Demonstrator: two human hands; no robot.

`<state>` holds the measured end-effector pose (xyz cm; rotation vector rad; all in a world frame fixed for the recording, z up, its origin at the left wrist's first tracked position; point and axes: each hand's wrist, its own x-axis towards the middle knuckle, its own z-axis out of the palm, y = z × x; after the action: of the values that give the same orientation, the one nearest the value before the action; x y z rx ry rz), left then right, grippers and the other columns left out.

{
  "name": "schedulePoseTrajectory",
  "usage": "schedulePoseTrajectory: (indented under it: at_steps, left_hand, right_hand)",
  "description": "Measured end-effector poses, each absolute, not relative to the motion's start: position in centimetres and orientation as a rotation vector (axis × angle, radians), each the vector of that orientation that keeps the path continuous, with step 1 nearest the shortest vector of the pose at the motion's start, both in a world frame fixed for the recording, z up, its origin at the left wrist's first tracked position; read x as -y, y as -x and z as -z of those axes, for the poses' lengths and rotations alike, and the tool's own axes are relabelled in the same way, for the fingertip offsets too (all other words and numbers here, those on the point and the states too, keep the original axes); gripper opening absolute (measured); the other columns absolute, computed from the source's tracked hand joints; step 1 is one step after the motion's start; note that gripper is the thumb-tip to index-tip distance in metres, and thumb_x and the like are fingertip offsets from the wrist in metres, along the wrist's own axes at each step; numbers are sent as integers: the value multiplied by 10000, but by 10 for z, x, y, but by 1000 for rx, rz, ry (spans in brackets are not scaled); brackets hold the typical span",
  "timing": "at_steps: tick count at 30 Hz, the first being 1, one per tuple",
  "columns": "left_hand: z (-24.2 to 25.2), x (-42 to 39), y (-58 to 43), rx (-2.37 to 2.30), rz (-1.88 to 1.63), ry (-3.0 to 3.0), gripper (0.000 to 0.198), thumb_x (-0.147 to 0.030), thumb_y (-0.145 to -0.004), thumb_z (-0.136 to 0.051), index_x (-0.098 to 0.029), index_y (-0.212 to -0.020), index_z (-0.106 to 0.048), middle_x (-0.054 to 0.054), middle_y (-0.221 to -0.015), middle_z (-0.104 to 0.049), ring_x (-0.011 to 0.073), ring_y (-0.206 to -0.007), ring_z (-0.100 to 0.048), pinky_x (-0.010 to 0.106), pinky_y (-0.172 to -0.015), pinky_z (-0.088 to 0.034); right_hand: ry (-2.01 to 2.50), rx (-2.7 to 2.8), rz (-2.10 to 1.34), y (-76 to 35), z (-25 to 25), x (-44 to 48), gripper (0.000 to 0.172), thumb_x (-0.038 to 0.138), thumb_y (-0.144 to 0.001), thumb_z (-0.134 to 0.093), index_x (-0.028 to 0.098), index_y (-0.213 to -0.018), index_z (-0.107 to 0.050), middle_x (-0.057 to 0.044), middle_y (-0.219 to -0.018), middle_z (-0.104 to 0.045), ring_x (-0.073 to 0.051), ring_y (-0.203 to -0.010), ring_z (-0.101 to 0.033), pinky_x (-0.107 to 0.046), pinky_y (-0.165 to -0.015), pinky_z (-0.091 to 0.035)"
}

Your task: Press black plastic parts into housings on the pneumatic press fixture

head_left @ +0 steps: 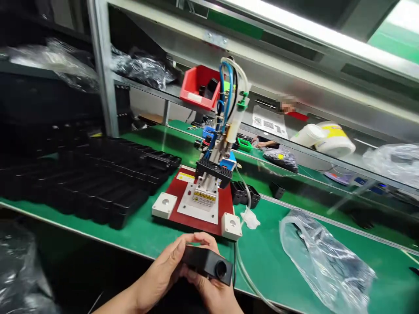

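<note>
A black box-shaped plastic housing [203,261] is held just over the bench's front edge, with a round opening at its right end. My left hand [166,264] grips its left end, fingers wrapped along the far side. From below and in front, my right hand [214,293] closes on the same housing, some fingers hidden under it. Just beyond both hands stands a small pneumatic press [212,172] on a red base [175,189]. White button boxes, one left [164,205] and one right [231,226], sit at its front corners.
Rows of black housings [108,187] cover the bench's left side. Several black parts [245,194] stand behind the press. A clear plastic bag [330,261] lies on the right. Above, a shelf carries a red bin [200,87]. Across the bench, another person's hand [263,143] shows.
</note>
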<state>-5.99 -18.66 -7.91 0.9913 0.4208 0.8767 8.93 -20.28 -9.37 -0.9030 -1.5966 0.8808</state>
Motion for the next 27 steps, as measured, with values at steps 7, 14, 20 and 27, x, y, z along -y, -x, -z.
schedulePoseTrajectory:
  at_steps: [7,14,20,27]
  left_hand:
    - [92,175,83,-703,-1227,-1154,520,-569,-826,-613,-215,-1207,-612,106,-1180,-628,271,-1117,-583,377,-1013,-450]
    - [100,172,88,-724,-1455,-1308,502,-418,-824,-685,-226,-1271,-563,97,-1277,-542,243,-1192,-547,341,-1038,-460]
    - [103,172,94,-703,-1368,-1336,582,-335,-859,-663,-247,-1378,-414,110,-1371,-498,235,-1246,-524,331,-1046,-456]
    - [95,159,94,-730,-1318,-1779,610,-393,-876,-627,-258,-1409,-363,107,-1257,-533,238,-1144,-554,363,-1028,-443]
  right_hand:
    - [1051,1359,-995,-91,84,197,518,318,-714,-807,288,-1191,-606,-69,-1208,-652,-257,-1115,-618,-411,-964,-520]
    - [1045,1234,-1147,-105,73,205,644,241,-709,-819,306,-1287,-544,-39,-1244,-643,-229,-1123,-632,-357,-985,-523]
    - [956,1354,-1021,-109,75,198,590,220,-739,-799,333,-1270,-569,-27,-1319,-597,-211,-1242,-550,-328,-1038,-479]
    - [1021,1785,-540,-116,63,187,534,298,-792,-759,317,-1287,-561,-50,-1218,-621,-214,-1138,-589,-319,-923,-536]
